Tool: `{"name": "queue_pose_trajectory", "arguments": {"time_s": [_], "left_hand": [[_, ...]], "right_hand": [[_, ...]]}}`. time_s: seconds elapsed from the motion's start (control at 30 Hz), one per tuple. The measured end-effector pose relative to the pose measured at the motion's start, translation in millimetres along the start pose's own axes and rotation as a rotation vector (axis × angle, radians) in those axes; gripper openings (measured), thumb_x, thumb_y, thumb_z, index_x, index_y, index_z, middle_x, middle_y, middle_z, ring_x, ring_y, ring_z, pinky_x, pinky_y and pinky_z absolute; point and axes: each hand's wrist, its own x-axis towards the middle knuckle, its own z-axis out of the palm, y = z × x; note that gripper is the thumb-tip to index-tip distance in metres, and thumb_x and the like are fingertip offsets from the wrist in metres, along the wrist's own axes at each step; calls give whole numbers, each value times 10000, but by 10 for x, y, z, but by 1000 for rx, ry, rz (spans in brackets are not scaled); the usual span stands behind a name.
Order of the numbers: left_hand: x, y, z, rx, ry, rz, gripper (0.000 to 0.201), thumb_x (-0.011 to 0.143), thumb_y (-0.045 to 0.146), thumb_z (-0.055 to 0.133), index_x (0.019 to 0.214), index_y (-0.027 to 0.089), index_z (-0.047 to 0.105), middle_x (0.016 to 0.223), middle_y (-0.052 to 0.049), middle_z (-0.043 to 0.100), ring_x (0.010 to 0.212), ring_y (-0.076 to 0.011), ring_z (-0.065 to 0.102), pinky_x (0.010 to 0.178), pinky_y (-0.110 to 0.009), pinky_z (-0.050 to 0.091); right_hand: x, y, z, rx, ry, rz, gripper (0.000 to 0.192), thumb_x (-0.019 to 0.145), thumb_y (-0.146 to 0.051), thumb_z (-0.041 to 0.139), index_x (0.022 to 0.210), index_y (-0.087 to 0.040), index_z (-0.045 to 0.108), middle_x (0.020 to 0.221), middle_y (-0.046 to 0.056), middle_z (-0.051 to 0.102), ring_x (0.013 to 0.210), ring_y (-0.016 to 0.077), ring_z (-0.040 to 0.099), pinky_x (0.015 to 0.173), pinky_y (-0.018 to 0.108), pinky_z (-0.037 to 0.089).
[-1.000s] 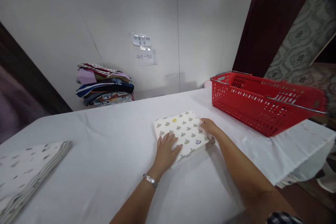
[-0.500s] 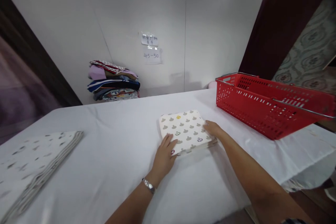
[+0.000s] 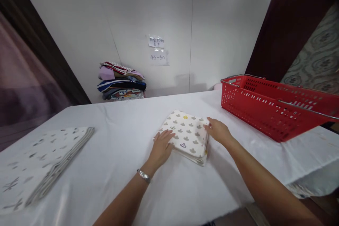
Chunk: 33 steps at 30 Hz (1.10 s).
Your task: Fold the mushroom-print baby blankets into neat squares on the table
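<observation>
Turning: the folded cloth (image 3: 186,135) sits at a slant under the fingers now, one corner pointing away from them, where half a second ago its edges ran nearly square to the table (image 3: 111,169) edge (so it has been swivelled on the spot, not carried off).
Meaning: judged from this, the cloth is being squared or repositioned by both hands, and it has not left the table.
Left hand (image 3: 162,145): flat, fingers spread and extended, fingertips resting on the cloth's near-left edge; nothing is gripped.
Right hand (image 3: 218,131): on the cloth's right edge, fingers loosely curved against the side; whether they pinch the layers or only press them I cannot tell.
Cloth: white with small grey shapes and a few coloured ones, lying between the two hands, touching both.
Watch (image 3: 144,176): on the left wrist, behind the fingers.
Basket (image 3: 275,107): red, beyond the right fingers and off to their right, apart from the cloth.
Stack (image 3: 50,159): printed cloths well out to the left of the left fingers.
Pile (image 3: 122,81): coloured clothes against the wall, far beyond the fingertips.
</observation>
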Motion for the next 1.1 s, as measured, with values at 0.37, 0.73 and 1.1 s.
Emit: {"name": "queue_pose_trajectory", "arguments": {"time_s": [0.37,0.73,1.1], "left_hand": [[121,353,432,195,-22,145,441,895,496,410,1238,244,529,1357,-76,494,1299,-278,373,1087,-552,226],[68,317,433,145,-51,155,413,915,489,366,1245,292,518,1389,-22,467,1318,-220,355,1121,-486,216],[377,-200,287,366,-49,-164,581,905,468,341,1390,151,377,1482,-112,315,1367,-293,265,1083,-523,257]], "right_hand": [[847,-997,295,145,13,-618,626,926,-456,351,1450,-125,267,1514,105,232,1407,231,136,1128,408,167],[1002,-475,899,-36,-216,-388,743,889,-616,214,1477,-161,203,1539,50,133,1411,240,111,1116,461,138],[1014,-522,873,-15,-226,-382,753,886,-632,193,1479,-169,197,1540,52,125,1410,243,114,1119,454,119]]}}
